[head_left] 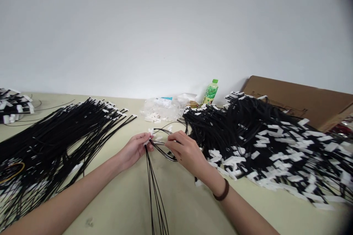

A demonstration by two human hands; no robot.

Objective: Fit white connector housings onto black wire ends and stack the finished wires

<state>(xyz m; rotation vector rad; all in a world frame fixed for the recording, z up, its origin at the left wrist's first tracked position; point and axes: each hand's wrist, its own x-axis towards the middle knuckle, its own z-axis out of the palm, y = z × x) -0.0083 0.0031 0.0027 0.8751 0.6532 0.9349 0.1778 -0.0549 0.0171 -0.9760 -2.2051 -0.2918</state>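
My left hand (135, 151) is closed on a white plastic connector (146, 141) between thumb and fingers. From it several thin black wires (151, 180) hang down toward the near table edge, while others loop to the right. My right hand (186, 151) is close beside it, fingers bent and pinched at the looping black wires (159, 143). Its fingertips partly hide what they grip. Small loose white connectors (159, 138) lie on the table just beyond the hands.
Black wire bundles with white ends (68, 132) cover the left of the table (110, 194). A larger heap (264, 147) spreads on the right, before a cardboard box (298, 99). Behind are a clear plastic bag (162, 108) of white parts and a green-capped bottle (210, 92).
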